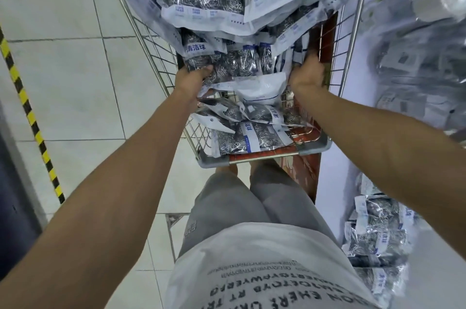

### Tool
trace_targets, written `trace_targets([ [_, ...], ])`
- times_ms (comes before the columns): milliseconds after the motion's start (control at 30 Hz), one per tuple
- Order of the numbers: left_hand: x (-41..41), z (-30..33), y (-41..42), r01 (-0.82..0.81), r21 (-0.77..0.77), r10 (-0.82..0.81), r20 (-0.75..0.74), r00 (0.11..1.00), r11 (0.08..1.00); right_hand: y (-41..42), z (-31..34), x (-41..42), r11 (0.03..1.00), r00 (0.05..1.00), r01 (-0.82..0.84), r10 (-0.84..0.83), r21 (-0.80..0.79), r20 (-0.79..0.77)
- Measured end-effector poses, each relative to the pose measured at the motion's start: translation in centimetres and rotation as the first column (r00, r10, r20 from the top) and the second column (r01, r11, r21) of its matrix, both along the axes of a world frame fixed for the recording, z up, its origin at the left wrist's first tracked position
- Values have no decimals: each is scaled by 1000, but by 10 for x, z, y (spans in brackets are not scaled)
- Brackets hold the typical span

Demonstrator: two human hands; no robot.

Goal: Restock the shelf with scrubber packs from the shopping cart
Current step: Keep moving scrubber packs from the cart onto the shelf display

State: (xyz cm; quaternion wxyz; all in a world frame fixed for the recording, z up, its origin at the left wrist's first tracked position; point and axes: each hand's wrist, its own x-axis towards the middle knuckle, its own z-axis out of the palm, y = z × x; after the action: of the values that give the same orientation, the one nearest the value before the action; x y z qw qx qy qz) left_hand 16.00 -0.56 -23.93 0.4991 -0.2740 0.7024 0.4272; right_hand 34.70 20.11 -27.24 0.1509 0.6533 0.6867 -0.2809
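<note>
A bundle of scrubber packs [237, 64] is gripped inside the shopping cart [214, 163]. Left hand [193, 79] fingers are curled into its left edge. Right hand [306, 74] fingers are curled round its right edge.

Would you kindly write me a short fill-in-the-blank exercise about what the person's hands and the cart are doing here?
1. Both hands, the left hand and the right hand, grip a bundle of scrubber packs inside the wire ____.
2. The floor stripe left of the shopping cart is black and ____.
3. More packs already lie on the shelf to the person's ____.

Missing words: cart; yellow; right
</note>
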Motion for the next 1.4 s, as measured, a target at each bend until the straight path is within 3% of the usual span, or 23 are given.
trace_targets([
  [267, 26, 41, -13, -43, 83, 35, 90, 995, 996, -20, 52, 22, 999, 989, 4, 1, 33, -148],
  [400, 47, 73, -28, -49, 101, 36, 134, 990, 994, -39, 88, 40, 993, 962, 120, -117, 1, -246],
  [533, 65, 107, -49, -38, 193, 6, 165, 986, 981, -55, 127, 66, 963, 863, 251, -268, -98, -428],
  [733, 76, 144, -87, 72, 430, -115, 76, 990, 900, -90, 178, 107, 879, 610, 364, -475, -308, -635],
  [867, 82, 165, -106, 219, 486, -248, -5, 969, 846, -127, 201, 140, 676, 260, 490, -716, -550, -648],
  [933, 85, 168, -115, 308, 518, -338, -38, 940, 798, -149, 215, 157, 604, 124, 517, -753, -606, -646],
  [1067, 100, 185, -123, 457, 536, -483, -101, 869, 710, -192, 231, 192, 548, -15, 558, -744, -623, -668],
  [1167, 119, 197, -123, 525, 547, -551, -132, 824, 653, -225, 254, 215, 437, -167, 562, -772, -702, -614],
  [1300, 158, 218, -117, 627, 593, -670, -190, 718, 505, -269, 268, 248, 415, -233, 626, -708, -660, -666],
  [1400, 192, 223, -112, 688, 582, -718, -238, 653, 433, -298, 270, 280, 404, -173, 721, -682, -563, -710],
])
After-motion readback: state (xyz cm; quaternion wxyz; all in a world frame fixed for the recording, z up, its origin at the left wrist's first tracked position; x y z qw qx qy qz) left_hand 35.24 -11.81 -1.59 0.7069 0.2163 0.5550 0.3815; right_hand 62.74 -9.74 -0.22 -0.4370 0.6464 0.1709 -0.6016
